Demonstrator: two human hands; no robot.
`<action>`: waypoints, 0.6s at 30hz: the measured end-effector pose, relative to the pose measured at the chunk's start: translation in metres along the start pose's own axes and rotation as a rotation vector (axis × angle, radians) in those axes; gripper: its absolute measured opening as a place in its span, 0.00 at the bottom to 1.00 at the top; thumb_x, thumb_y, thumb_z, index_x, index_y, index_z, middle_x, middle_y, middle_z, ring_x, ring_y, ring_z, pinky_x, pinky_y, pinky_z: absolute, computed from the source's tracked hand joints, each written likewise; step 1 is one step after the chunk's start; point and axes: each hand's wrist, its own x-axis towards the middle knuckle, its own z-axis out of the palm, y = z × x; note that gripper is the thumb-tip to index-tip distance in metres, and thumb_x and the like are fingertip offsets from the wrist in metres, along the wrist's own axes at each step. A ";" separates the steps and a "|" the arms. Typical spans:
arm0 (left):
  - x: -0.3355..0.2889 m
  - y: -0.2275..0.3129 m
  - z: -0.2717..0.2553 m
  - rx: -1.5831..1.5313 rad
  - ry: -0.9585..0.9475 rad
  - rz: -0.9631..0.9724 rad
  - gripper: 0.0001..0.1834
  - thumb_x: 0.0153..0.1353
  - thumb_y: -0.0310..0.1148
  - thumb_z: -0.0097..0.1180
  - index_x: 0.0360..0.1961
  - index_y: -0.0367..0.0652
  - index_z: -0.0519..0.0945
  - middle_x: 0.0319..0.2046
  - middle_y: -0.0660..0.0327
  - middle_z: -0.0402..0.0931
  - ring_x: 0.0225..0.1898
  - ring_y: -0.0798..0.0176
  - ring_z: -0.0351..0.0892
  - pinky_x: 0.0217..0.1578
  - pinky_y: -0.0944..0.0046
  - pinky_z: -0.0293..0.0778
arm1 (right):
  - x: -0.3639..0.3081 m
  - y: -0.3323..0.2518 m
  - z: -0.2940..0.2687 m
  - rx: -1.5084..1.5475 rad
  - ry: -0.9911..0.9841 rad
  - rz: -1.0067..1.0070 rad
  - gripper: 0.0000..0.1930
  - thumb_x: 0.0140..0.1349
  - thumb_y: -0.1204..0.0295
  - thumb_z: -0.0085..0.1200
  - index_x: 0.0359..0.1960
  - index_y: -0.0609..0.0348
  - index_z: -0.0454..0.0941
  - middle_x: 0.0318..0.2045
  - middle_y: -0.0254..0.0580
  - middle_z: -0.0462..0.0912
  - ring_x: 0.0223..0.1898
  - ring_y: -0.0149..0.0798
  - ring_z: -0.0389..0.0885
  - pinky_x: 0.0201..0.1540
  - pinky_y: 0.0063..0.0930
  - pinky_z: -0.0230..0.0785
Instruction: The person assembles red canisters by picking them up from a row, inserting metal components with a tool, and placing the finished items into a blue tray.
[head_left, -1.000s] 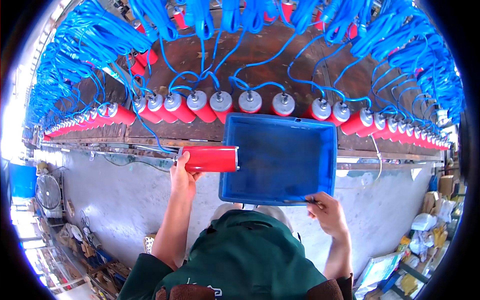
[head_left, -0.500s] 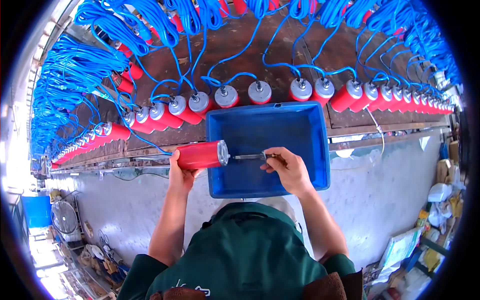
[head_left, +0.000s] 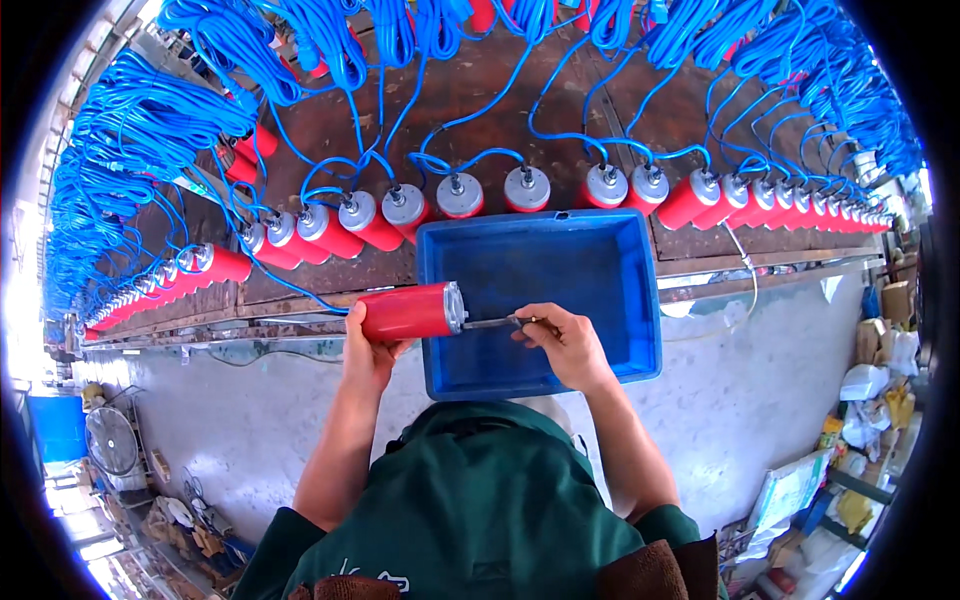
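Observation:
My left hand (head_left: 366, 350) is wrapped round the far-left end of a red cylinder (head_left: 405, 312) with a silver end cap, held sideways above the left rim of a blue plastic tub (head_left: 530, 360). A blue cable runs from the cylinder's left end. Over the tub, my right hand (head_left: 563, 347) is closed on a slim metal tool (head_left: 490, 323), its grip hidden in my fingers. The tool's tip meets the lower edge of the cap, or comes very close to it; I cannot tell which.
A long row of red cylinders (head_left: 461, 196) with grey caps stands along the near edge of the brown table (head_left: 520, 100). Blue cables link them to thick coils (head_left: 170, 100) behind. A fan (head_left: 113, 440) stands at the lower left; bags and boards (head_left: 790, 490) lie at the right.
The tool has come closer to the cap, its tip now lower at the cap's edge. My view has shifted slightly, so the tub and row sit a little differently.

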 end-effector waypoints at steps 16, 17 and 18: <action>0.000 -0.002 0.002 -0.016 -0.035 0.069 0.36 0.75 0.62 0.51 0.66 0.41 0.74 0.60 0.48 0.83 0.59 0.49 0.86 0.55 0.48 0.87 | 0.019 0.023 -0.005 -0.347 -0.006 0.249 0.33 0.82 0.40 0.44 0.34 0.61 0.77 0.22 0.41 0.76 0.25 0.36 0.75 0.31 0.35 0.68; 0.000 -0.003 0.002 0.003 -0.034 0.066 0.36 0.75 0.63 0.49 0.67 0.42 0.74 0.61 0.50 0.83 0.61 0.50 0.86 0.58 0.48 0.86 | 0.016 0.025 -0.004 -0.291 -0.003 0.133 0.34 0.82 0.39 0.41 0.34 0.60 0.76 0.23 0.40 0.76 0.25 0.35 0.76 0.30 0.32 0.69; 0.000 -0.003 0.002 0.001 -0.035 0.068 0.36 0.75 0.63 0.49 0.67 0.42 0.74 0.61 0.50 0.83 0.61 0.50 0.86 0.58 0.48 0.86 | 0.015 0.024 -0.003 -0.234 0.000 0.018 0.34 0.82 0.38 0.38 0.34 0.58 0.75 0.24 0.38 0.77 0.25 0.33 0.78 0.30 0.28 0.71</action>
